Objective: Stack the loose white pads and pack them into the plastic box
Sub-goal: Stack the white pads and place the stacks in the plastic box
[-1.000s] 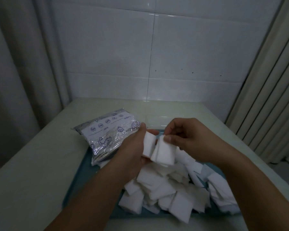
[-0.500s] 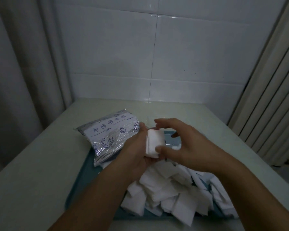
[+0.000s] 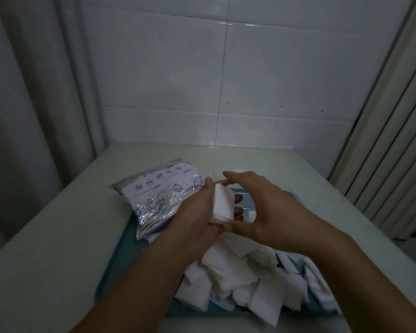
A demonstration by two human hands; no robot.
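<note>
A small stack of white pads [image 3: 222, 205] stands upright in my left hand [image 3: 197, 217], gripped between thumb and fingers above the teal tray [image 3: 120, 255]. My right hand [image 3: 269, 212] arches over the stack's right side, index fingertip near its top edge and thumb near its bottom, with a gap between palm and pads. A heap of loose white pads [image 3: 245, 280] lies on the tray under both forearms. Behind my hands a faint clear plastic box [image 3: 235, 169] seems to sit on the table; its outline is hard to make out.
A shiny printed foil bag [image 3: 159, 193] lies at the tray's far left corner, partly on the pale table [image 3: 58, 236]. A tiled wall closes the back, with a curtain on the left and ribbed panels on the right.
My right hand brought a pad over and laid it onto the stack in my left hand. It now curves around the squared stack instead of pinching a separate pad.
</note>
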